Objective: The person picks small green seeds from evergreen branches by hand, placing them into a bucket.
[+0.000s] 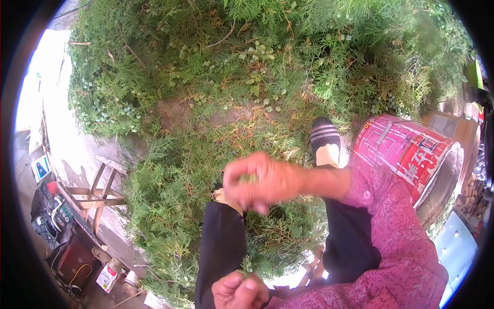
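My right hand [262, 181] is in the middle of the view, above my feet, its fingers curled round something small and green that I cannot make out well. Lower down, near my knee, my left hand [239, 291] is closed on a small green sprig [248, 267], which pokes up between thumb and fingers. The two hands are apart. Cut evergreen branches [170, 185] with scale-like leaves lie under and around my feet, and a larger heap of branches [206, 46] spreads in front, with pale green berries [260, 51] among them.
A pink and red bucket [401, 149] lies tilted at the right, beside a cardboard box [453, 129]. My dark shoe [324, 131] rests near it. A wooden frame [100, 198] stands at the left, with a dark bag [46, 211] and a small carton [107, 278] nearby.
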Demonstrator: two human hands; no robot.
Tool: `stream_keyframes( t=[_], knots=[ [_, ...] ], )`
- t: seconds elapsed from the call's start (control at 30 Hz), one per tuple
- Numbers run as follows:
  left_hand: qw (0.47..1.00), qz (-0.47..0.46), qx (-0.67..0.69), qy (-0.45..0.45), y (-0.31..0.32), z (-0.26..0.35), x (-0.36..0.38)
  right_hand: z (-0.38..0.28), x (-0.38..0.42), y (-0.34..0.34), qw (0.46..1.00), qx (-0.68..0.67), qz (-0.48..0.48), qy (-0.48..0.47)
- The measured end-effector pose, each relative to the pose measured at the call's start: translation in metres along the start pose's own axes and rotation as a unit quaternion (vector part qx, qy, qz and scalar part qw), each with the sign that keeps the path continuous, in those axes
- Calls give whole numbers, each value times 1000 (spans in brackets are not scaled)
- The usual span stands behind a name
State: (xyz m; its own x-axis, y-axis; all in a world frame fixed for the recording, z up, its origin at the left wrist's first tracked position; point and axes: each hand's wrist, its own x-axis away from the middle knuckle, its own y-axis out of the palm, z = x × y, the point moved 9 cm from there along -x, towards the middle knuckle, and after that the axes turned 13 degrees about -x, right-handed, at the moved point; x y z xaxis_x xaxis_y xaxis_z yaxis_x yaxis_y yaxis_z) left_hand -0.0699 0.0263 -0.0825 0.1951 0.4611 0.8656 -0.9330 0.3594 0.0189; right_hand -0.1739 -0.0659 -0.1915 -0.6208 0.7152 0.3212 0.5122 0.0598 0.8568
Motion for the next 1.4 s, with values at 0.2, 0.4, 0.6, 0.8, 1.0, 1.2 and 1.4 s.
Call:
stream_keyframes(
  t=[0.2, 0.4, 0.6, 0.8, 1.0, 1.2, 1.4],
  knots=[
    [997, 19, 76, 2, 7, 5, -4, 3, 15, -207, 860, 311, 369, -165],
    [1000, 18, 21, 14, 4, 5, -4, -14, 31, -228, 737, 485, 408, -234],
    [1000, 19, 25, 0, 6, 3, -3, -4, 15, -228, 658, 626, 391, -148],
    [1000, 19, 24, 3, 7, 4, -2, -24, 27, -246, 750, 450, 453, -175],
    [1000, 11, 17, 1, 9, 6, -2, -32, 1, -239, 650, 599, 449, -127],
    [1000, 9, 18, -1, 9, 7, -2, -25, 9, -252, 732, 501, 441, -134],
    [1000, 7, 19, -8, 10, 6, -1, -20, 0, -229, 741, 507, 417, -140]
  ],
)
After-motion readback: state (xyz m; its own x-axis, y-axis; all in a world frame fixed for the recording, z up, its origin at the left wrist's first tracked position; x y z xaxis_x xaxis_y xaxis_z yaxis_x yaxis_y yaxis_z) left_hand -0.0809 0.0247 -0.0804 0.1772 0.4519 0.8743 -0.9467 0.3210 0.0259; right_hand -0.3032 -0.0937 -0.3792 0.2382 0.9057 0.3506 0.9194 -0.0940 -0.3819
